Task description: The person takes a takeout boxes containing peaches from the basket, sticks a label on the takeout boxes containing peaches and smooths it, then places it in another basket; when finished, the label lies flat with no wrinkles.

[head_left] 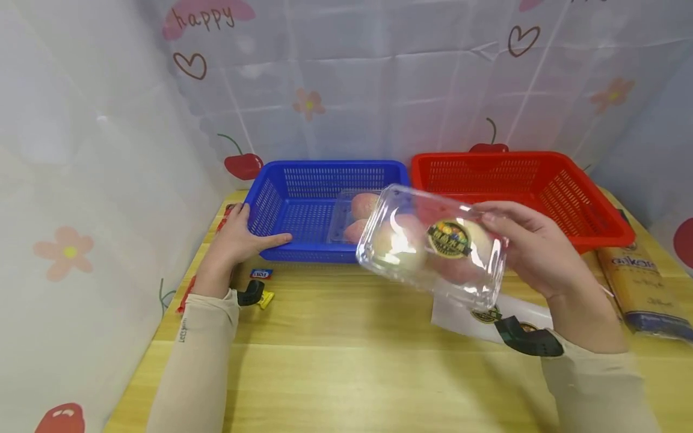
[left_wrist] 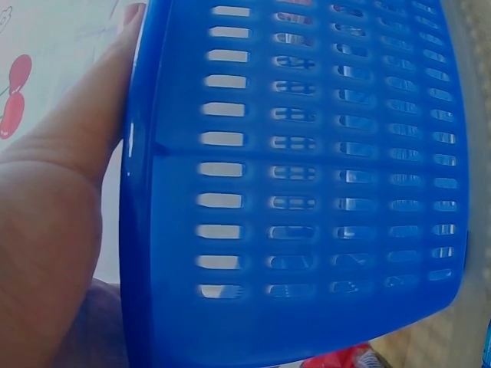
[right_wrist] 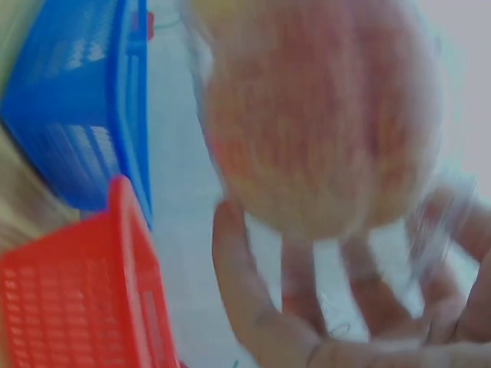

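Note:
My right hand (head_left: 533, 249) grips the right end of a clear plastic clamshell box (head_left: 428, 243), raised and tilted in front of the baskets. Yellow-and-red peaches (right_wrist: 314, 123) show through it, and a round dark label (head_left: 449, 239) sits on its lid. At the near left corner of the blue basket (head_left: 330, 254), my left hand (head_left: 233, 240) holds the rim, thumb along the front edge and fingers at the left side. Inside that basket lies another clear box with pinkish peaches (head_left: 364, 206), partly hidden behind the raised one.
A red basket (head_left: 574, 180) stands right of the blue one. Below the raised box lies a white sheet with round labels (head_left: 460, 316). A pasta bag (head_left: 644, 282) lies at the right edge. Small blue (head_left: 261, 273) and yellow wrappers (head_left: 266, 299) lie near my left wrist.

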Demonstrator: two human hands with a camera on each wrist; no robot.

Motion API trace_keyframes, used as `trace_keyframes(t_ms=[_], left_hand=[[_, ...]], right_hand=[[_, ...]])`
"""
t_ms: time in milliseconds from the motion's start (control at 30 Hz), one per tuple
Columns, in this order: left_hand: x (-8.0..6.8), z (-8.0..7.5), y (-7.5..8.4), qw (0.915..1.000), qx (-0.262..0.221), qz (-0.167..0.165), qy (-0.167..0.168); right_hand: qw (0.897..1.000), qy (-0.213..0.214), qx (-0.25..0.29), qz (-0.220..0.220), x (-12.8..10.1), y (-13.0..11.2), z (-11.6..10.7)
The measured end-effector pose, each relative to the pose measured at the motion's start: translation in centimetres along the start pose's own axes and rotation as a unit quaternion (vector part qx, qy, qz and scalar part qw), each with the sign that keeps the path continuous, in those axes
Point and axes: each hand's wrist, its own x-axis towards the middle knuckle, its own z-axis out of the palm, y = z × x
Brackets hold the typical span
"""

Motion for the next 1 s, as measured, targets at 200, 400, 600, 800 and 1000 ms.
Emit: trace_keyframes(t_ms=[200,400,600,800,1000], left_hand=[[-0.1,-0.1,-0.1,1.0,0.007,0.001,0.003],[-0.1,0.0,0.0,1.0,0.009,-0.002,0.003],[-0.1,0.0,0.2,0.9999,0.008,-0.006,0.002],[-0.2,0.0,0.1,0.9999,0.011,-0.008,0.003],[0.0,0.1,0.1,0.9997,0.015,-0.016,0.003]], right_hand=[[0.972,0.2,0.101,0.075,1.6,-1.6,-2.9],[0.946,0.282,0.105,0.117,3.8,-0.8,-5.3],[0.936,0.296,0.015,0.188,5.7,0.8,-5.6],[0.934,0.275,-0.059,0.219,7.3,2.4,-4.9],[0.927,0.227,-0.16,0.25,8.1,3.2,-4.6]])
